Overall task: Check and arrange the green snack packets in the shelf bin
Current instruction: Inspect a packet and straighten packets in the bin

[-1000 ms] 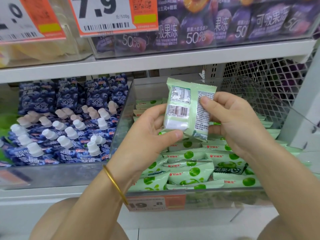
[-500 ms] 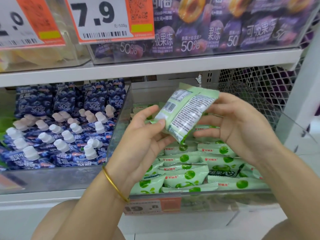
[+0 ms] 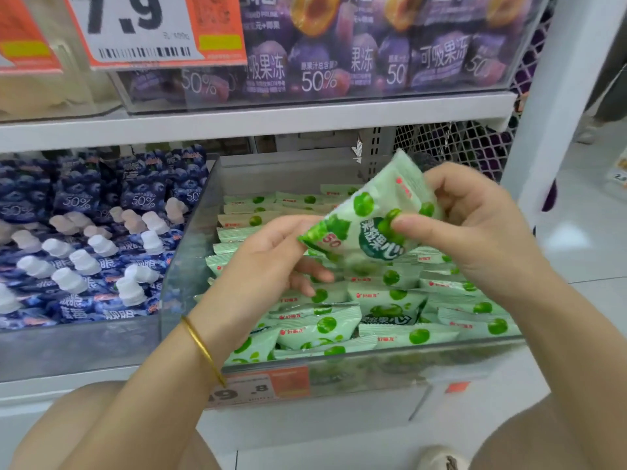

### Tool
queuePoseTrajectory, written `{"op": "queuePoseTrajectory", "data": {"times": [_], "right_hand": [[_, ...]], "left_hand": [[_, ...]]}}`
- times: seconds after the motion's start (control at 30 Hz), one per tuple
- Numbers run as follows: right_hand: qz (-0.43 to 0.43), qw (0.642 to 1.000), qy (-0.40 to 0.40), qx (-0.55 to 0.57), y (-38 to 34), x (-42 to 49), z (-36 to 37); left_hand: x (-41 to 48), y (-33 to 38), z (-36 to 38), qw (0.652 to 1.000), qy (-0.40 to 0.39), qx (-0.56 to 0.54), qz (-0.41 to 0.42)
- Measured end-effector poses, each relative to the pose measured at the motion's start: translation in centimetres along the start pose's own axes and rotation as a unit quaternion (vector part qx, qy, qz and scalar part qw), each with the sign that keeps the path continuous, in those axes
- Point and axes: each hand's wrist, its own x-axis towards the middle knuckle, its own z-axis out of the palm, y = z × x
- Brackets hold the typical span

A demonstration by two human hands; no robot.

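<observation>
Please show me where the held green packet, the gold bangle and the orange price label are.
held green packet (image 3: 368, 232): head view, middle of its printed front.
gold bangle (image 3: 203, 349): head view, middle of the band.
orange price label (image 3: 261, 388): head view, middle, at the printed .8

the lower shelf (image 3: 68, 391) carries two clear bins side by side: the left bin (image 3: 68, 347) holds blue spouted pouches (image 3: 84, 259), and the shelf bin (image 3: 190, 252) on the right is packed with green snack packets (image 3: 383, 300) in overlapping rows, an orange price tag (image 3: 261, 385) on its front. the upper shelf (image 3: 271, 125) bears a clear box (image 3: 492, 83) of purple pouches (image 3: 322, 62), a 7.9 price card (image 3: 135, 28) hanging at its left.
</observation>
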Motion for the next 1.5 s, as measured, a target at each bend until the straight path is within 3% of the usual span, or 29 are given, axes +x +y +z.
{"op": "queuePoseTrajectory", "data": {"times": [0.13,0.4,0.53,0.7,0.9,1.1,1.3,1.5], "right_hand": [[0.032,0.999,-0.009,-0.009,-0.4,-0.1,-1.6],[0.109,0.976,-0.106,-0.157,-1.1,-0.8,-3.2],[0.099,0.97,-0.137,-0.172,-1.2,-0.8,-3.1],[0.063,0.947,-0.155,-0.276,-1.4,-0.6,-3.1],[0.016,0.885,-0.237,-0.4,-0.4,-1.0,-0.4],[0.046,0.893,-0.224,-0.388,-1.5,-1.0,-1.7],[0.044,0.817,-0.282,-0.5,-0.4,-1.4,-0.2],[0.029,0.817,-0.255,-0.516,-0.7,-1.5,-0.9]], "left_hand": [[0.0,-0.1,0.5,0.991,0.02,0.111,0.072],[-0.2,-0.3,1.0,0.983,0.001,0.162,0.087],[-0.3,-0.5,1.4,0.98,-0.011,0.174,0.096],[-0.4,-0.6,1.9,0.975,-0.022,0.189,0.112],[-0.2,-0.9,2.2,0.971,-0.033,0.206,0.117],[0.0,-1.3,1.9,0.931,-0.042,0.317,0.176],[0.0,-2.1,2.0,0.872,-0.06,0.439,0.209],[-0.1,-2.2,2.1,0.85,-0.063,0.475,0.22]]}}
